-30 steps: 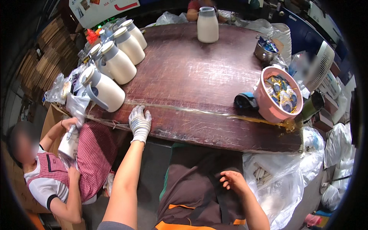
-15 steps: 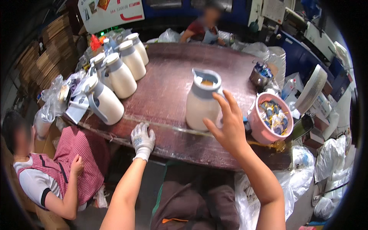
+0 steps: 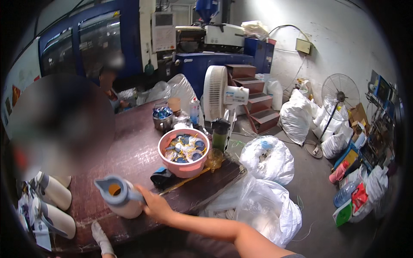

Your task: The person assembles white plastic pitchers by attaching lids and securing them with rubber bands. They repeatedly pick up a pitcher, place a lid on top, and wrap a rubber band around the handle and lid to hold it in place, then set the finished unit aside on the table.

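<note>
My bare right hand is closed around the grey handle of a cream jug. This jug stands upright on the dark red table, with a grey collar and spout, and something orange-brown shows inside its open top. In a white glove, my left hand rests by the table's near edge, fingers stretched out, apart from the jug and holding nothing. More cream jugs with grey handles stand left of it.
Right of the jug are a pink tub of grey parts and yellow pieces, a dark pouch and a metal bowl. A white fan stands beyond. White plastic sacks lie beside the table; a person sits across.
The view has swung right. My right hand, spread beside the jug before, now grips its handle. My left hand still lies at the table's edge.
</note>
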Demonstrator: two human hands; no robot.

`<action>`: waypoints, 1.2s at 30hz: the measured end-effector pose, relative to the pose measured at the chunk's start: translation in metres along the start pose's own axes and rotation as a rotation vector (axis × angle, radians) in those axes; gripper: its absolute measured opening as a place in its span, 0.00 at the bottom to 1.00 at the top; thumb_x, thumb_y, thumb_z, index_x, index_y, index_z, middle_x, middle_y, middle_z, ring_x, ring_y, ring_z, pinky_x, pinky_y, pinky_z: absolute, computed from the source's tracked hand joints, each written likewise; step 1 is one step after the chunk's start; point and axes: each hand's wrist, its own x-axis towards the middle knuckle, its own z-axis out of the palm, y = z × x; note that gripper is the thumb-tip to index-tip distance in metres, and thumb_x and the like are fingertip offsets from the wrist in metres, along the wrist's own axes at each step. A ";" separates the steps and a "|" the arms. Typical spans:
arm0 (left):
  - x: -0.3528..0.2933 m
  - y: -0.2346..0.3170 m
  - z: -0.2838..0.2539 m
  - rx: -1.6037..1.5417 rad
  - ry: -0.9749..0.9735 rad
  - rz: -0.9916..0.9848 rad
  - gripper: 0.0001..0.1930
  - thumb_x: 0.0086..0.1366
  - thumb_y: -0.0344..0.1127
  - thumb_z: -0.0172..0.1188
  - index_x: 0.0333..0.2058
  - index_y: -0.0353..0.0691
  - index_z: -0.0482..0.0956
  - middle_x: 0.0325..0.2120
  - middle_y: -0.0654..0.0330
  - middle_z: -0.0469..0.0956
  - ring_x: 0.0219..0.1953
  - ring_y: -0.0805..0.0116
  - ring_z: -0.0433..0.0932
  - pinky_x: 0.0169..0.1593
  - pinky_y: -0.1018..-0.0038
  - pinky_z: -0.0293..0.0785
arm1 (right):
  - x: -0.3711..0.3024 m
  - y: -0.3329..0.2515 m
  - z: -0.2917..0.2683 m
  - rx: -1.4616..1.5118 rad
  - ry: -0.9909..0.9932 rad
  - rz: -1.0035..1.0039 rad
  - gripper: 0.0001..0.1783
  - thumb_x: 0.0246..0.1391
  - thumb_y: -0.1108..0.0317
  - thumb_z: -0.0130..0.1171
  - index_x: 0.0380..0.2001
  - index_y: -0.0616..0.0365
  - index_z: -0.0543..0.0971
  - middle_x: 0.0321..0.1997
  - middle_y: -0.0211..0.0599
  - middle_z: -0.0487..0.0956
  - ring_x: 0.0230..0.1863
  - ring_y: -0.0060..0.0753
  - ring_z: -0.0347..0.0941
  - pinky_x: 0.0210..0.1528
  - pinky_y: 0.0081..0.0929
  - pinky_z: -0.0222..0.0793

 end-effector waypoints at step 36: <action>-0.197 0.301 0.017 -0.381 -1.033 -0.420 0.12 0.58 0.24 0.65 0.42 0.36 0.78 0.33 0.63 0.80 0.35 0.76 0.77 0.40 0.78 0.74 | -0.366 0.253 -0.234 -0.825 0.035 1.411 0.45 0.40 0.40 0.65 0.53 0.68 0.74 0.60 0.54 0.72 0.63 0.55 0.67 0.64 0.44 0.64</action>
